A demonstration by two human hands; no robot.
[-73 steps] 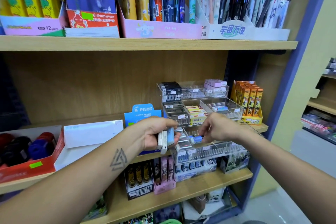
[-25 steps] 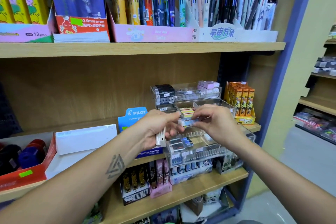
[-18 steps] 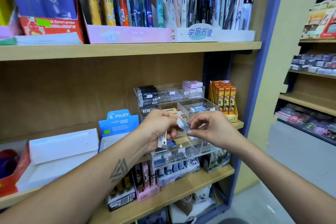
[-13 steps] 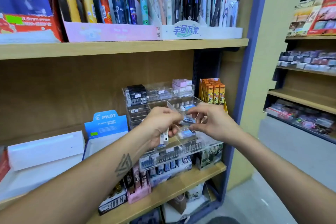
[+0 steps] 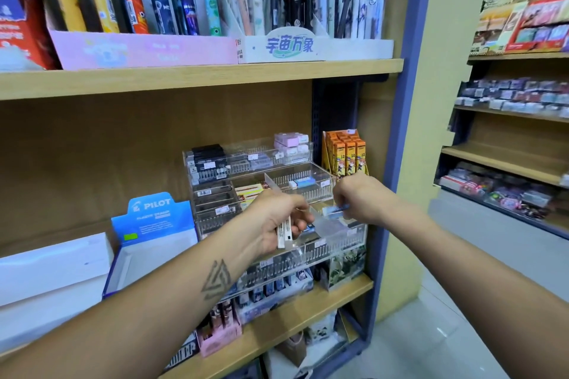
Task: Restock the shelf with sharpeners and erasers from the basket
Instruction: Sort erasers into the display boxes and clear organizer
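Two hands are busy at the clear tiered organizer (image 5: pixel 335 243) on the middle shelf (image 5: pixel 354 284). The left hand (image 5: pixel 277 218) is clenched around a small stack of white boxed erasers (image 5: pixel 284 232), held upright just in front of the organizer's lower tier. The right hand (image 5: pixel 358 200) pinches a small blue-and-white eraser (image 5: pixel 334 209) between thumb and fingertips, right over a compartment on the right side of that lower tier. Can't tell if it's touching the bottom yet, since the acrylic walls blur everything together.

My take on doing this step well: lower the piece straight down into the slot instead of dropping it, because those little dividers look thin and a piece landing crooked will probably bridge two compartments. Match it with its own kind; there's a similar blue one (image 5: pixel 303 182) in the tier above, so worth checking it's going where the same product sits. Label facing front would be nice too.

Keep the left hand's stack close but off the acrylic edge so it doesn't nudge the whole rack. No basket in view here, so presumably it's somewhere below or behind.
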